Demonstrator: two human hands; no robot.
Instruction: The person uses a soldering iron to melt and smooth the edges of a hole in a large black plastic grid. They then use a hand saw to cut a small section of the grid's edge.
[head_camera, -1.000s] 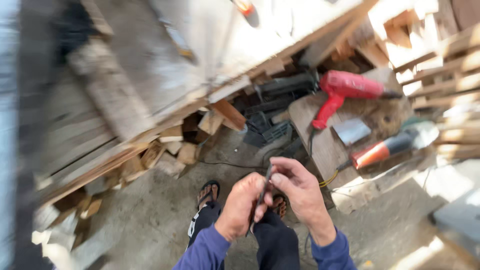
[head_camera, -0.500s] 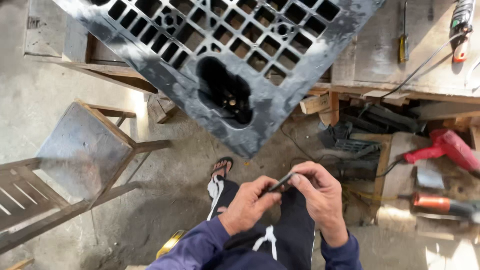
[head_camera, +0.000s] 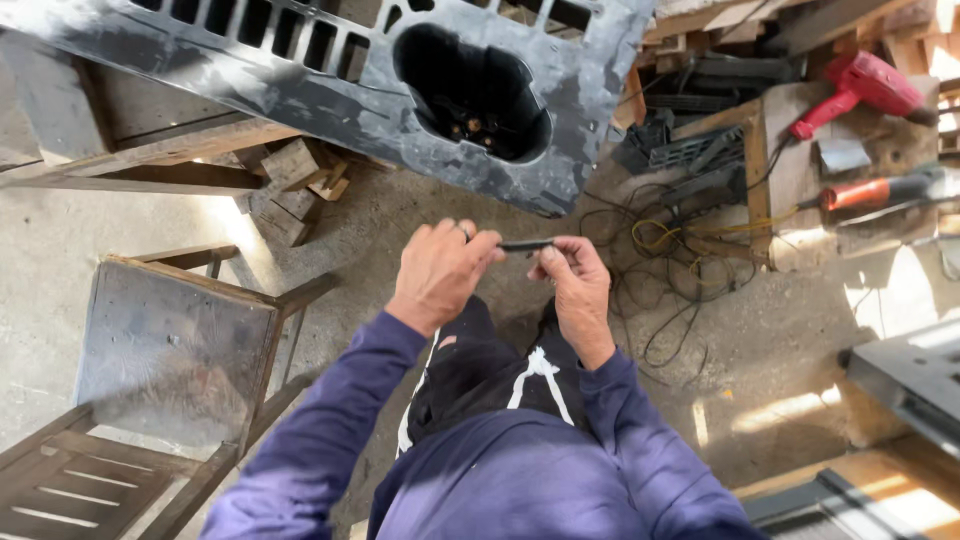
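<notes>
My left hand (head_camera: 440, 272) and my right hand (head_camera: 572, 285) are raised in front of me, both pinching a short thin dark strip (head_camera: 524, 244) held level between their fingertips. Purple sleeves cover both arms. Just beyond the hands lies a large black plastic pallet (head_camera: 350, 95) with a deep round hollow in it. Below the hands I see my dark trousers with a white drawstring.
A wooden chair (head_camera: 175, 345) stands at the left on the concrete floor. Wood offcuts (head_camera: 295, 185) lie under the pallet. At the right are tangled cables (head_camera: 665, 260), a red power tool (head_camera: 860, 85), an orange-handled tool (head_camera: 880, 190) and dark plastic pieces (head_camera: 690, 150).
The view has swung further left and tilted; the pallet now fills the top. Both hands stayed together on the strip and lifted it a little, turning it level.
</notes>
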